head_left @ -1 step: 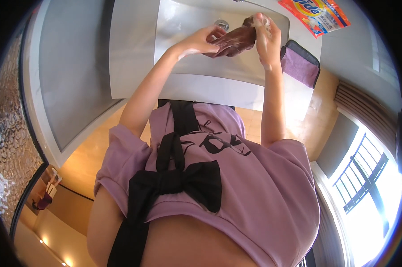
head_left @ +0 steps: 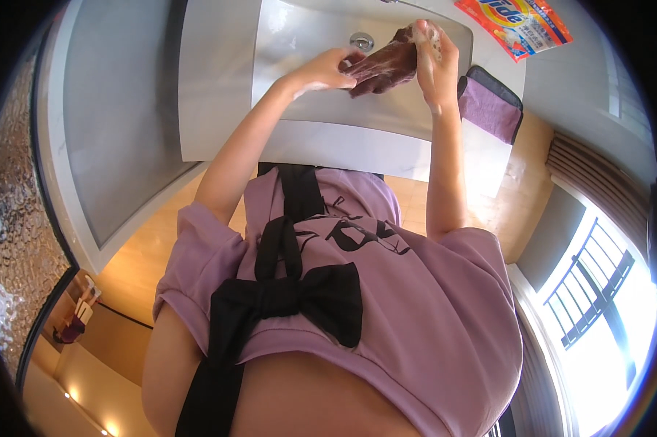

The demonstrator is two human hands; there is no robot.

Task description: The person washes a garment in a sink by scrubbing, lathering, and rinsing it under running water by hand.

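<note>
Over the white sink basin (head_left: 306,105), a wet, dark maroon cloth (head_left: 386,69) is stretched between my two hands. My left hand (head_left: 322,71) pinches its left end, with the fingers curled and suds on the wrist. My right hand (head_left: 434,62) grips the upper right end, thumb side up, and white foam covers its fingers. The cloth hangs in folds above the basin floor, with streaks of lather on it. What kind of garment or cloth it is does not show.
A metal drain (head_left: 362,41) lies behind the cloth. An orange detergent packet (head_left: 517,25) rests at the back right. A folded purple cloth with black edging (head_left: 492,108) lies on the counter's right end. The counter's front edge (head_left: 343,149) runs before me; a bright window (head_left: 598,291) is at right.
The cloth's lower left part has drawn in and bunched up toward the middle. My left hand has shifted slightly; my right hand stays nearly in place.
</note>
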